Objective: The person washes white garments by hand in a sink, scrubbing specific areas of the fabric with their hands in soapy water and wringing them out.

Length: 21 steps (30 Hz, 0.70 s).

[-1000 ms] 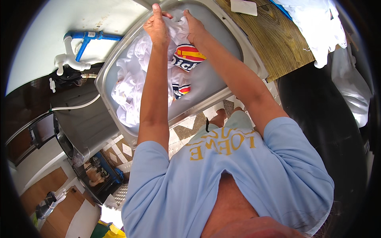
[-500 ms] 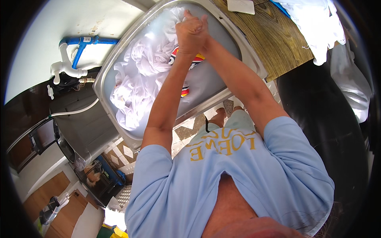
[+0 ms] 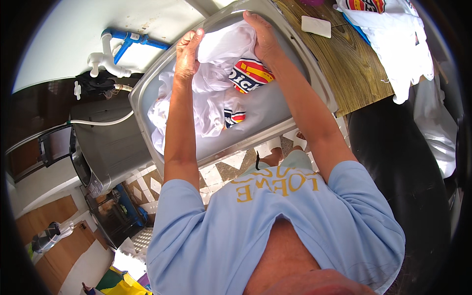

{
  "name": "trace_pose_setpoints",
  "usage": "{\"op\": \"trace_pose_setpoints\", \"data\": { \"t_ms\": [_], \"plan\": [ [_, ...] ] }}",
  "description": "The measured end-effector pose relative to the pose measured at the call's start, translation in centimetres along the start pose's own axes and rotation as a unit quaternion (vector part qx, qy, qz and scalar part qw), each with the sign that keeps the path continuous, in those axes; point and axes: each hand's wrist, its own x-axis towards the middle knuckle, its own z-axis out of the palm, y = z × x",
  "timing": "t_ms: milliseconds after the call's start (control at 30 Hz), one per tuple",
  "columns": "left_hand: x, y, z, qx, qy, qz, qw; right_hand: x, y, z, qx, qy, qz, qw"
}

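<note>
A wet white garment (image 3: 227, 40) with a red, yellow and dark blue print (image 3: 250, 74) is stretched between my hands at the far end of a grey basin (image 3: 322, 87). My left hand (image 3: 188, 54) grips its left edge, thumb up. At its right edge my right hand (image 3: 264, 42) holds the cloth, thumb pointing up and the other fingers mostly hidden behind. Below, more white cloth (image 3: 209, 110) lies bunched in the cloudy water, with a second bit of the same coloured print showing.
A wooden table (image 3: 339, 64) adjoins the basin's right side, bearing a whitish block (image 3: 316, 26) and a heap of white clothes (image 3: 393, 44). On the left wall are a white tap (image 3: 105, 61) and blue pipe (image 3: 132, 38). A grey machine (image 3: 110, 147) stands left of the basin.
My hands were clasped together over the cloth; now they are apart, with the white garment spread between them. The view has shifted slightly.
</note>
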Motion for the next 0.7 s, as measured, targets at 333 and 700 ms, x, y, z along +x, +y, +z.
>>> {"op": "trace_pose_setpoints", "data": {
  "t_ms": [333,700],
  "plan": [
    [-0.4,3.4,-2.4,0.005,-0.044,-0.01,0.999,0.3,-1.6,-0.1,0.0,-0.09,0.041,0.995],
    [0.9,4.7,-1.7,0.024,-0.04,-0.008,0.999,0.6,-2.6,-1.1,-0.005,-0.107,0.034,0.994]
  ]
}}
